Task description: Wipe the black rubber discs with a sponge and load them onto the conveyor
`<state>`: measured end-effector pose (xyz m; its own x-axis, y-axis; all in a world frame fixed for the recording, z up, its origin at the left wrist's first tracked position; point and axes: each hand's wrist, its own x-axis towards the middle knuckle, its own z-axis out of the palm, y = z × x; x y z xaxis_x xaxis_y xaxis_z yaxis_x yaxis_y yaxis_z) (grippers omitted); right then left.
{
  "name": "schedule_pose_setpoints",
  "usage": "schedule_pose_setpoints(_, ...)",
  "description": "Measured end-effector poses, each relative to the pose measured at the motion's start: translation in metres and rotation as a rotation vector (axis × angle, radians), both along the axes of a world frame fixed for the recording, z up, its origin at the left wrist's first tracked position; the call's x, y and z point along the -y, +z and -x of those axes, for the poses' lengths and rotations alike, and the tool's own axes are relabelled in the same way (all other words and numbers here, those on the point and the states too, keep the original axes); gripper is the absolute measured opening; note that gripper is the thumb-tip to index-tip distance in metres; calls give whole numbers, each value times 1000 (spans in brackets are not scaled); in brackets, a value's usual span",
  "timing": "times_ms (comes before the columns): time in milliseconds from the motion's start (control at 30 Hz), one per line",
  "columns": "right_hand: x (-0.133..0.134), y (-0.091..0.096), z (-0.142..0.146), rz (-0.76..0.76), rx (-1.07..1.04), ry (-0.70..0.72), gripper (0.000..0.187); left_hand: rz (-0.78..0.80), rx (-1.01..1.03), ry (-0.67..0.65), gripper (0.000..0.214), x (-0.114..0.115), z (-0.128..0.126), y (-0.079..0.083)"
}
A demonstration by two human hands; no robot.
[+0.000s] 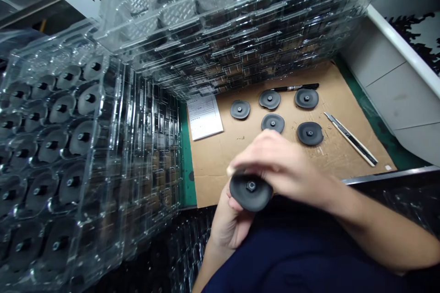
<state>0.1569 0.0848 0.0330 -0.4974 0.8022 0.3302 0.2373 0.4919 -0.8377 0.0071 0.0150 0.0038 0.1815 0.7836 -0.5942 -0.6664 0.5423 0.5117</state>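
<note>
A black rubber disc with a small metal nut at its centre (253, 196) is held close to my body, its nut side facing up. My left hand (231, 219) grips it from below, with fingertips showing at its lower left rim. Across its upper rim lies my right hand (275, 160), fingers curled and slightly blurred; whether they pinch the rim or a small tool is hidden. Several like discs lie on the cardboard beyond, the nearest being a black disc (272, 123) just past my right hand.
Stacked clear plastic trays (220, 23) stand at the back. More trays (85, 146) on the left hold several black discs. On the cardboard (213, 160) lie a printed paper pad (205, 118), a black pen (295, 87) and a utility knife (351, 139). A white panel (395, 73) borders the right.
</note>
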Motion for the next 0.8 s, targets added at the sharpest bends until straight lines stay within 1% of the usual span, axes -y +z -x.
schedule_pose_setpoints(33,-3,-5,-5,96,1,-64,21,-8,45,-23,62,0,1,2)
schedule_pose_setpoints(100,-6,-22,-14,286,50,-171,22,-41,125,-51,64,-1,4,4)
schedule_pose_setpoints(167,-1,-43,-22,423,139,-222,26,-69,171,-65,62,-2,7,5)
schedule_pose_setpoints(200,3,-55,-24,465,185,-233,28,-76,177,-74,61,-3,8,5)
schedule_pose_setpoints(267,16,-76,-27,500,250,-251,26,-74,180,-93,62,-4,10,3)
schedule_pose_setpoints(333,29,-90,-28,504,269,-245,23,-65,188,-100,63,-4,11,0)
schedule_pose_setpoints(367,35,-94,-28,504,270,-233,23,-63,194,-95,62,-4,11,-1)
schedule_pose_setpoints(433,45,-98,-27,510,274,-194,31,-55,203,-67,60,-3,11,-3)
schedule_pose_setpoints(500,52,-98,-25,500,308,-187,41,-40,198,-26,58,-3,9,-4)
schedule_pose_setpoints(533,54,-98,-24,488,333,-204,40,-28,191,-8,57,-3,8,-4)
schedule_pose_setpoints(633,60,-99,-22,455,391,-291,28,0,165,33,56,-5,5,-4)
schedule_pose_setpoints(733,57,-102,-26,462,371,-315,26,-7,140,46,57,-7,2,-2)
schedule_pose_setpoints(800,49,-97,-31,473,342,-332,27,-17,118,44,60,-8,0,-1)
